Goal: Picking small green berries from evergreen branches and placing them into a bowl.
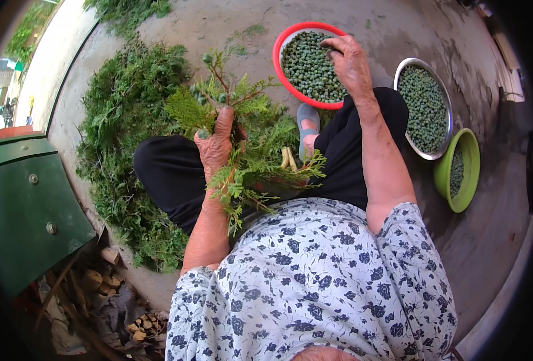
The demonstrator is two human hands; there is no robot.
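My left hand (217,144) grips a leafy arborvitae branch (244,173), whose sprays stick out above and below the fist. Green cones (222,98) sit on its upper twigs. Over the right side of a red-rimmed basin (279,74) hangs my right hand (350,63), fingers bent and apart, with nothing visible in them. Small green cones (309,65) fill much of that basin. A large heap of cut conifer branches (122,122) lies on the ground to the left, around my left knee.
Right of my knee stands a metal basin (422,108) full of green cones. Touching it is a tilted lime-green bowl (469,180) with some cones inside. A green panel with metal studs (27,207) and chopped firewood (99,282) are at left. My shoe (303,113) is near the red-rimmed basin.
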